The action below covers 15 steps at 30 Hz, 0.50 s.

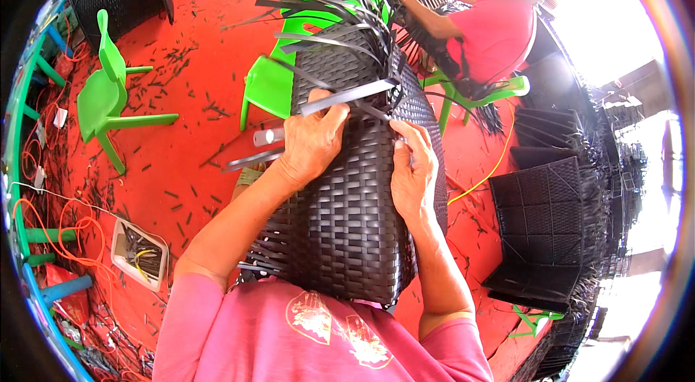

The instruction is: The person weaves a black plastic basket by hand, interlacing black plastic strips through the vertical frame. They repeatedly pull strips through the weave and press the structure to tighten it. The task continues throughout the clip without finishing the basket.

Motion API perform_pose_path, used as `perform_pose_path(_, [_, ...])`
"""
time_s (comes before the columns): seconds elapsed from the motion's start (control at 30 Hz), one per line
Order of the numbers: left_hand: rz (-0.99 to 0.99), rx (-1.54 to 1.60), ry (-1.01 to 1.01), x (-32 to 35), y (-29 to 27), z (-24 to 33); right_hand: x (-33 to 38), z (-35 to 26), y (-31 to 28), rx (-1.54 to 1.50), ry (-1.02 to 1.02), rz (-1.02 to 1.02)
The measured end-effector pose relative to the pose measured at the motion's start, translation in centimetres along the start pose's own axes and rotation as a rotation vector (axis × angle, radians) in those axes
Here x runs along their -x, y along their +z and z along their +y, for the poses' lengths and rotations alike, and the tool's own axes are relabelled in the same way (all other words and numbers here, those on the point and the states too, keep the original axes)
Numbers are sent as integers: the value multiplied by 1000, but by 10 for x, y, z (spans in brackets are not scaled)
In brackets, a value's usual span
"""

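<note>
A black woven wicker furniture piece point(347, 215) stands upright against my body, with loose flat black strips point(340, 13) fanning from its far end. My left hand point(315, 137) is closed on a shiny flat strip point(355, 95) that crosses the top of the weave. Beside that hand's wrist a grey piece with a pale round spot point(269, 137) sticks out; its kind is unclear. My right hand point(414, 168) lies along the right edge of the weave, thumb and index finger apart. Its index fingertip touches the end of a dark strip. The other right fingers are partly hidden.
Green chairs stand at the left point(105, 96) and behind the wicker piece point(269, 89). A person in a pink shirt point(492, 35) works on weaving at the far right. Black woven panels point(539, 201) stand at right. A bin of scraps point(141, 255) sits on the red floor.
</note>
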<state>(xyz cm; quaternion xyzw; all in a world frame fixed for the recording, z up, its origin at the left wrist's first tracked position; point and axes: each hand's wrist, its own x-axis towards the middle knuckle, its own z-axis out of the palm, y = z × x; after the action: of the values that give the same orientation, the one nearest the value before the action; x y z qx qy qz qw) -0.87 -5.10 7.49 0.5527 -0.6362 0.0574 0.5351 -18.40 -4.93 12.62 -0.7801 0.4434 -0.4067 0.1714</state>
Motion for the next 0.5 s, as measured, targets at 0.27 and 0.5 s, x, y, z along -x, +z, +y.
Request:
perform_pose_path(0.27, [-34, -203, 204, -20, -16, -7, -15, 5, -4, 30, -64, -29])
perform_pose_path(0.5, [-94, -67, 133, -17, -38, -12, -28, 4, 2, -51, 9, -37])
